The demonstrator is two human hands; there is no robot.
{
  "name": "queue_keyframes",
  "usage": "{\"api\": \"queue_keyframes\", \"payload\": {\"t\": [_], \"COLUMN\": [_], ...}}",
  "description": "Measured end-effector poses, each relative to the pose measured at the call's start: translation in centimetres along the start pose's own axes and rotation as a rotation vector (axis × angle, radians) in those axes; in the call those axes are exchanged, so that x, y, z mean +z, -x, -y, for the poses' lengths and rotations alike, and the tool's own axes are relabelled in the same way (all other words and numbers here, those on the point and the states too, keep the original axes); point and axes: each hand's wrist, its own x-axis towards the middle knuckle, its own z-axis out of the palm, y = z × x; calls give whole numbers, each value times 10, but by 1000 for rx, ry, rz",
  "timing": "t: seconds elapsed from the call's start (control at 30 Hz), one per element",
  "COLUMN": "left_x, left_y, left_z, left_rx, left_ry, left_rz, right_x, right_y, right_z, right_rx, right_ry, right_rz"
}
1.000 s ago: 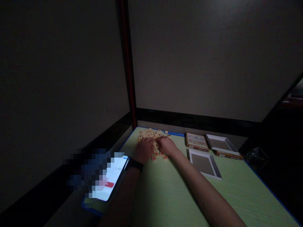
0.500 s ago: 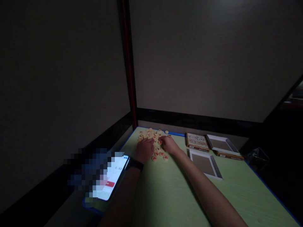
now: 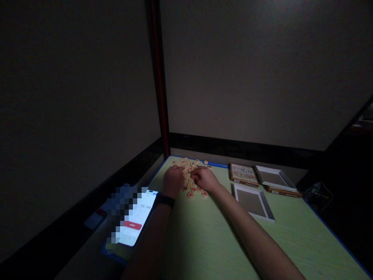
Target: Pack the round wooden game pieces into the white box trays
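Note:
Round wooden xiangqi pieces (image 3: 189, 171) lie in a loose heap at the far left corner of the green table, some with red characters and some with dark ones. My left hand (image 3: 174, 179), with a dark band on its wrist, rests at the heap's left side. Its fingers stretch over the pieces, the tips partly hidden. My right hand (image 3: 205, 179) reaches in from the right, fingers curled together down at the pieces; whatever is between them is hidden. Several red-marked pieces (image 3: 194, 189) lie on the near side of the heap, between my hands.
A lit phone (image 3: 136, 219) showing a timer lies by the left table edge. On the right are a printed box (image 3: 243, 174), an open white box tray (image 3: 274, 178) on another box, and a second tray (image 3: 253, 202). Walls rise behind and left of the table (image 3: 204, 241).
My left hand has drawn slightly left and back, baring more pieces in the middle. My right hand has shifted a little left, its fingers curled further in.

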Motion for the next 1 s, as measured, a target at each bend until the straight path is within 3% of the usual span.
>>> {"api": "queue_keyframes", "payload": {"t": [0.13, 0.23, 0.3, 0.5, 1.0], "left_x": [-5, -6, -6, 4, 11], "left_y": [-3, -2, -1, 3, 5], "left_z": [4, 5, 5, 5, 1], "left_rx": [-133, -158, -139, 98, 65], "left_ry": [17, 9, 11, 67, -35], "left_rz": [-62, -25, 22, 115, 142], "right_x": [-1, -4, -6, -7, -7], "right_y": [0, 2, 2, 2, 0], "right_z": [12, 17, 19, 21, 25], "right_rx": [-60, -67, -70, -90, -38], "right_ry": [16, 53, 78, 117, 128], "right_rz": [68, 112, 138, 193, 227]}}
